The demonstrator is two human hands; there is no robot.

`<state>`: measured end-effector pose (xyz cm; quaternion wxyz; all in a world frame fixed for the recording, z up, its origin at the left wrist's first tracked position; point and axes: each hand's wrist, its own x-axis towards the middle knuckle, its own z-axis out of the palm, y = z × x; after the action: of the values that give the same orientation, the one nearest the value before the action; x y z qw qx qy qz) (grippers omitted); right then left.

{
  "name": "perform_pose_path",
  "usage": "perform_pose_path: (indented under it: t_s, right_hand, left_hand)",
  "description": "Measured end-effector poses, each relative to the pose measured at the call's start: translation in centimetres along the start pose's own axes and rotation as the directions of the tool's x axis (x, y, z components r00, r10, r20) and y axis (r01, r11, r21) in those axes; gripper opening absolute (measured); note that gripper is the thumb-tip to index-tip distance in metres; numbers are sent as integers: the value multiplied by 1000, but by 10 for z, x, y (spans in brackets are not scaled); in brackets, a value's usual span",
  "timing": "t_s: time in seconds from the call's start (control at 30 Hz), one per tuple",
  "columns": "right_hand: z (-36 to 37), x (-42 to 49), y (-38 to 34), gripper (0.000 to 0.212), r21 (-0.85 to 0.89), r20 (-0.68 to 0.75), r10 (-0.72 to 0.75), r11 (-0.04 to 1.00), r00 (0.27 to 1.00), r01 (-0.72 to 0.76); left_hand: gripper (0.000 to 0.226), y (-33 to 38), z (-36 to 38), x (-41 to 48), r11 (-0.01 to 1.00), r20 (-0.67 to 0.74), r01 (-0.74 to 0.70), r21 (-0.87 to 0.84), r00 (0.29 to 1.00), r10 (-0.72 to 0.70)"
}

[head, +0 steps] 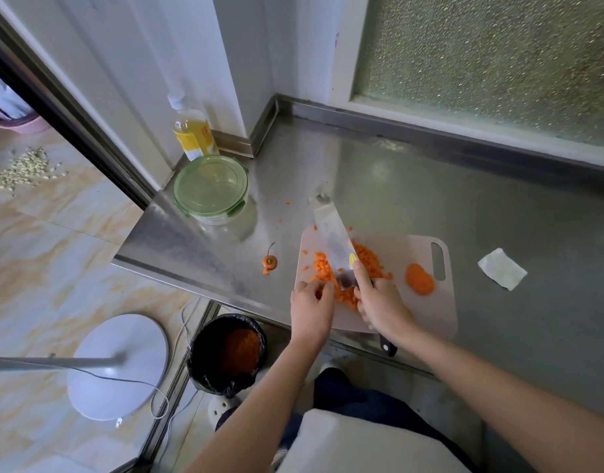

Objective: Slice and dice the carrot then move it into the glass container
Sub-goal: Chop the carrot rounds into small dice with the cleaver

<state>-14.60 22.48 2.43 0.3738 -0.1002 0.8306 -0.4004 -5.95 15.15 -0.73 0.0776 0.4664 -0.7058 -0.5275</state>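
A pile of diced carrot [365, 259] lies on the pale cutting board [426, 315]. My right hand [382, 302] grips the handle of a cleaver [331, 233], forefinger stretched along the blade, which stands in the pile. My left hand [310, 305] rests at the pile's left side with curled fingers touching the dice. A carrot slice [419, 278] lies on the board to the right. The glass container [213, 196], with a green lid on it, stands at the counter's left corner.
The carrot top [269, 261] and stray dice lie on the steel counter [464, 186]. An oil bottle [193, 131] stands behind the container. A folded paper towel [501, 273] lies at right. Below the counter edge stands a black-lined bin [227, 353] holding orange scraps.
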Motion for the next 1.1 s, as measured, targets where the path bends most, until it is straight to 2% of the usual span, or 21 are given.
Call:
perform_pose_path:
  t_s: [0.07, 0.17, 0.27, 0.37, 0.47, 0.53, 0.63, 0.73, 0.93, 1.1]
  right_hand:
    - [0, -3, -3, 63, 47, -5, 8, 999, 1000, -8]
    - [0, -5, -8, 64, 108, 13, 6, 994, 1000, -7]
    - [1, -5, -11, 74, 140, 24, 10, 990, 1000, -13]
    - [3, -5, -11, 65, 167, 26, 15, 986, 1000, -19]
    - [2, -5, -9, 59, 134, 35, 6, 991, 999, -11]
    - [0, -3, -6, 62, 88, 29, -6, 996, 1000, 4]
    - [-1, 0, 1, 63, 4, 33, -39, 999, 999, 39]
    - [-2, 0, 7, 63, -68, 45, -55, 996, 997, 58]
    - [0, -8, 7, 64, -279, 53, -95, 955, 994, 106]
    - [7, -6, 11, 62, -353, 117, -115, 924, 986, 150]
  left_hand:
    - [30, 7, -1, 2, 990, 47, 85, -116, 996, -80]
    - [18, 10, -3, 5, 954, 100, 175, -242, 983, -155]
    - [14, 9, -5, 6, 935, 68, 177, -309, 984, -164]
    - [10, 6, -8, 10, 978, -39, 88, -188, 994, -97]
    - [5, 0, -15, 14, 994, -132, -87, 70, 987, 96]
    - [8, -9, -18, 19, 953, -110, -155, 261, 976, 189]
    - [11, -20, -19, 26, 889, -50, -158, 429, 979, 198]
    - [15, -25, -18, 28, 890, -40, -151, 430, 982, 186]
    - [23, -30, -20, 25, 959, -62, -144, 245, 985, 164]
    - [16, -31, -21, 25, 936, -57, -187, 297, 975, 213]
